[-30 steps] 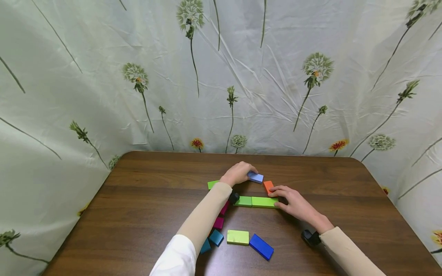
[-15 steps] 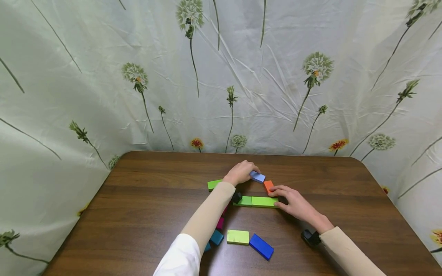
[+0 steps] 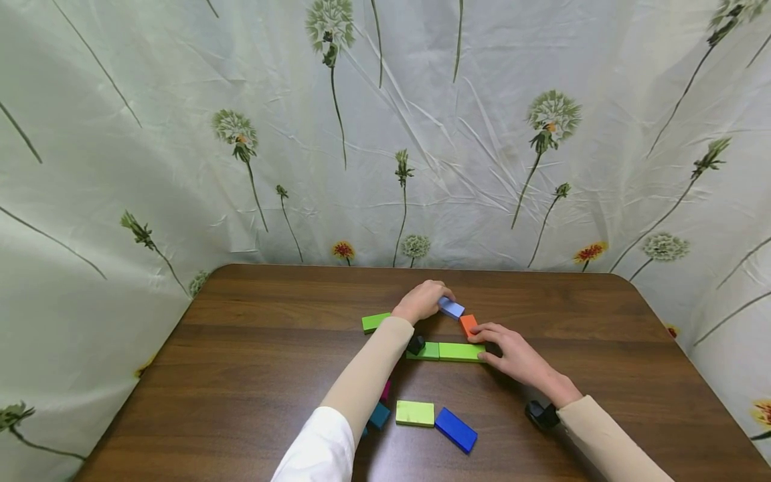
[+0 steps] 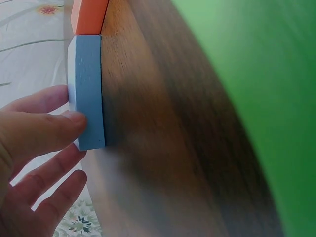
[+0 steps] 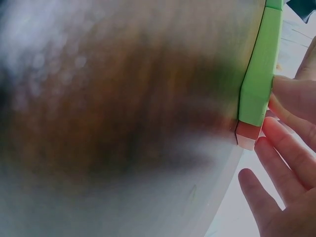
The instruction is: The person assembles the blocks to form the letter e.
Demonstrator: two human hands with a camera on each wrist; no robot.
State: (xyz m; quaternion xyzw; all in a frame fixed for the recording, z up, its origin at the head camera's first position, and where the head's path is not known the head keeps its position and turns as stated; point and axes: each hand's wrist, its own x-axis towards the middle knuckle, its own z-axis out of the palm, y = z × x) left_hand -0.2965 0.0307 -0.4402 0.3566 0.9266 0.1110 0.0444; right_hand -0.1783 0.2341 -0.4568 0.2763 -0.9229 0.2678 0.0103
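Observation:
My left hand (image 3: 419,301) pinches a light blue block (image 3: 451,308) between thumb and finger. In the left wrist view, the blue block (image 4: 89,94) has its far end right against the orange block (image 4: 91,17). My right hand (image 3: 512,351) rests its fingertips at the side of the orange block (image 3: 468,326). Its thumb touches the end of a light green block (image 3: 461,353), and its other fingers are spread. A second green block (image 3: 429,351) lies end to end with that one, partly behind the left wrist's black camera (image 3: 416,344).
A green block (image 3: 375,323) shows beyond my left forearm. Nearer lie a yellow-green block (image 3: 415,414), a dark blue block (image 3: 456,430), a teal block (image 3: 379,415) and a magenta block (image 3: 386,389), the last two partly hidden by the sleeve. A floral curtain (image 3: 385,134) hangs behind the table.
My left hand has slid the light blue block to the right and turned it slightly, its end now at the orange block. The right hand has stayed in place.

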